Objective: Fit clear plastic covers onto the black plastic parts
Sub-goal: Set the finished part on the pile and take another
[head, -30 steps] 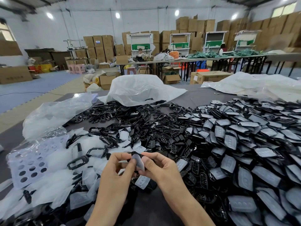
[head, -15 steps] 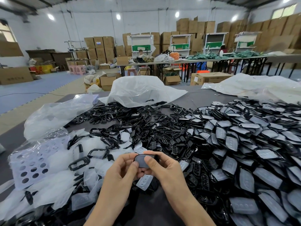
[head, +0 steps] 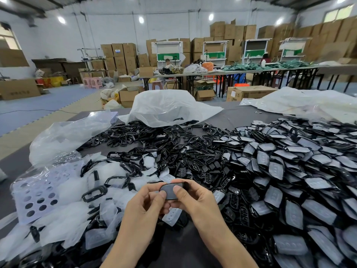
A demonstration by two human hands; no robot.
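In the head view, the left hand (head: 146, 202) and right hand (head: 195, 200) each keep a pinching grip on the black part (head: 179, 184), just left of the covered-parts heap (head: 289, 171) on the surface (head: 237, 117); best to press the thumbs evenly around the clear cover (head: 170, 192) until its edge seats flush.

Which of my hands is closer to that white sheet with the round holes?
Left. The left hand sits to the right of the sheet, apart from it; the right hand lies farther right, beyond the left, both holding one black part.

White walls (head: 48, 39); blue floor (head: 38, 105); stacked cardboard boxes (head: 118, 51); long tables (head: 212, 73); round ceiling lights (head: 141, 19).
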